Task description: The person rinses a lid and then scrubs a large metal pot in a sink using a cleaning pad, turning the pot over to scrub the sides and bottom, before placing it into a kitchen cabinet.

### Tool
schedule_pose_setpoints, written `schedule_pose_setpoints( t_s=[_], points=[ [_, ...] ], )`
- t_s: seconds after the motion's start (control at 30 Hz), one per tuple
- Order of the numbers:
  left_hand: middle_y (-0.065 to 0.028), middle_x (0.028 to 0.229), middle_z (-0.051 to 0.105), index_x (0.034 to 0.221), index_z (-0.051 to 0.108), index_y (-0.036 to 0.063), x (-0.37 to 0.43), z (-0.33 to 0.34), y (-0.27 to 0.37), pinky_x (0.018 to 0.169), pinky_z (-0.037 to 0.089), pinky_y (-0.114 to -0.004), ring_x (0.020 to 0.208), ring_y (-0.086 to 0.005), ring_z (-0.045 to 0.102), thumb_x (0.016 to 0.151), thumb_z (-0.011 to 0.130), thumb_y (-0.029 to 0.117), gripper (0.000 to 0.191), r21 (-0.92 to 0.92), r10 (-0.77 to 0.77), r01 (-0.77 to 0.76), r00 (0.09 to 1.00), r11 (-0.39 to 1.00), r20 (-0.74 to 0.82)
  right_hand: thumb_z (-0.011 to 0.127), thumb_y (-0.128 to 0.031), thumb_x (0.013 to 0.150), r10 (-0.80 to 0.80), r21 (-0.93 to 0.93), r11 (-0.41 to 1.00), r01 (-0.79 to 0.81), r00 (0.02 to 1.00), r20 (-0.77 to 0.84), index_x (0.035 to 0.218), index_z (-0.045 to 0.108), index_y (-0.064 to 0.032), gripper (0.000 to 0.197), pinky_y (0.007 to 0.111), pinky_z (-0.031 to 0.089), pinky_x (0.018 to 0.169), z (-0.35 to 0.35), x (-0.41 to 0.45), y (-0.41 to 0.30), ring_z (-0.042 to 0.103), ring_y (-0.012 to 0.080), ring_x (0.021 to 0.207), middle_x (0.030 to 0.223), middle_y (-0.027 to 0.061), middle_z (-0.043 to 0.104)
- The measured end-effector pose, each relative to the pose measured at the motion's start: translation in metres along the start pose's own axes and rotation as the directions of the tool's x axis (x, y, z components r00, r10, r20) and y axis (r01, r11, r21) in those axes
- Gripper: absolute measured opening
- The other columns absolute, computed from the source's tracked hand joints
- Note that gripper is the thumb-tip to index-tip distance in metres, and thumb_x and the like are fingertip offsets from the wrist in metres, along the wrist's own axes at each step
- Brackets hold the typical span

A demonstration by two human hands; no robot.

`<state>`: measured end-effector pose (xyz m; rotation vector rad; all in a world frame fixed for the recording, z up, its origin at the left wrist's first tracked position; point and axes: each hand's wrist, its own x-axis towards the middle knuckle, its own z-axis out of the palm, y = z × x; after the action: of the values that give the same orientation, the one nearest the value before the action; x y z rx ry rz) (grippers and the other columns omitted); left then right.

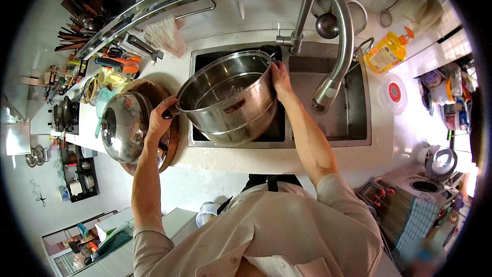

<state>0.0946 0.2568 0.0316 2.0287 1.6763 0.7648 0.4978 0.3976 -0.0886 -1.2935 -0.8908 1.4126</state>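
Note:
A large stainless steel pot [246, 117] is held tilted over the left basin of the double sink [330, 144]. Its open mouth faces up, and a shallow amount of what looks like water may lie inside; I cannot tell how much. My left hand [160, 117] grips the dark side handle at the pot's left. At the opposite side my right hand [281, 80] holds the pot by its rim or far handle, which the fingers mostly hide. Left of the pot, a domed metal lid [125, 127] rests on a round wooden chopping board [175, 134].
A tall gooseneck faucet [348, 34] curves over the right basin. Behind the sink's right corner stands a yellow pump bottle [386, 54], with a clear plastic lid [393, 93] nearby. A metal dish rack [153, 5] hangs at upper left. Orange-handled tools [128, 64] lie by the wall.

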Motion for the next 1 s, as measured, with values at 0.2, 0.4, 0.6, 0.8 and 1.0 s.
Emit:
schedule_pose_setpoints(
  t_s=[0.2, 0.4, 0.6, 0.8, 1.0],
  points=[
    [-0.0101, 0.121, 0.068, 0.124, 0.066, 0.0039, -0.031, 0.004, 0.012, 0.093, 0.049, -0.028, 0.106, -0.0168, 0.064, 0.081, 0.072, -0.006, 0.045, -0.094, -0.29, 0.288, 0.957, 0.953, -0.01, 0.044, -0.037, 0.101, -0.129, -0.513, 0.854, 0.086, 0.991, -0.048, 0.13, 0.049, -0.0012, 0.046, 0.054, 0.044, 0.096, 0.03, 0.003, -0.047, 0.05, 0.0523, 0.116, 0.129, 0.0325, 0.049],
    [-0.0049, 0.113, 0.07, 0.127, 0.065, 0.001, -0.059, 0.02, 0.047, 0.089, 0.048, -0.024, 0.098, -0.0108, 0.061, 0.089, 0.071, 0.003, 0.039, -0.478, -0.549, 0.467, 0.835, 0.744, -0.039, 0.049, -0.028, 0.093, -0.233, -0.711, 0.661, 0.24, 0.966, 0.11, 0.129, 0.046, 0.0032, 0.048, 0.056, 0.046, 0.095, 0.044, 0.035, -0.085, 0.054, 0.0542, 0.109, 0.122, 0.0348, 0.053],
    [0.0031, 0.091, 0.065, 0.108, 0.071, -0.0017, -0.099, 0.051, 0.056, 0.073, 0.046, -0.022, 0.082, -0.0061, 0.054, 0.088, 0.072, 0.011, 0.024, -0.541, -0.687, 0.561, 0.725, 0.626, -0.043, 0.051, -0.023, 0.091, -0.095, -0.638, 0.696, 0.33, 0.922, 0.374, 0.14, 0.045, 0.0013, 0.055, 0.05, 0.046, 0.102, 0.092, 0.042, -0.129, 0.054, 0.0465, 0.121, 0.136, 0.0303, 0.052],
    [-0.0077, 0.092, 0.055, 0.096, 0.064, -0.0045, -0.114, 0.072, 0.097, 0.067, 0.044, -0.027, 0.074, -0.0133, 0.053, 0.084, 0.077, 0.013, 0.025, -0.25, -0.511, 0.459, 0.832, 0.853, -0.214, 0.053, -0.026, 0.097, -0.06, -0.697, 0.616, 0.368, 0.904, 0.424, 0.142, 0.046, -0.0017, 0.053, 0.047, 0.042, 0.106, 0.123, 0.058, -0.123, 0.052, 0.0392, 0.128, 0.141, 0.0253, 0.051],
    [-0.0026, 0.09, 0.058, 0.101, 0.062, -0.0056, -0.149, 0.093, 0.068, 0.072, 0.044, -0.024, 0.083, -0.0097, 0.052, 0.09, 0.073, 0.017, 0.027, -0.547, -0.74, 0.548, 0.635, 0.633, -0.22, 0.06, -0.017, 0.094, -0.162, -0.238, 0.951, 0.195, 0.975, 0.149, 0.128, 0.062, -0.0044, 0.036, 0.037, 0.046, 0.095, 0.077, 0.076, -0.097, 0.063, 0.0261, 0.106, 0.119, 0.0191, 0.067]
  ],
)
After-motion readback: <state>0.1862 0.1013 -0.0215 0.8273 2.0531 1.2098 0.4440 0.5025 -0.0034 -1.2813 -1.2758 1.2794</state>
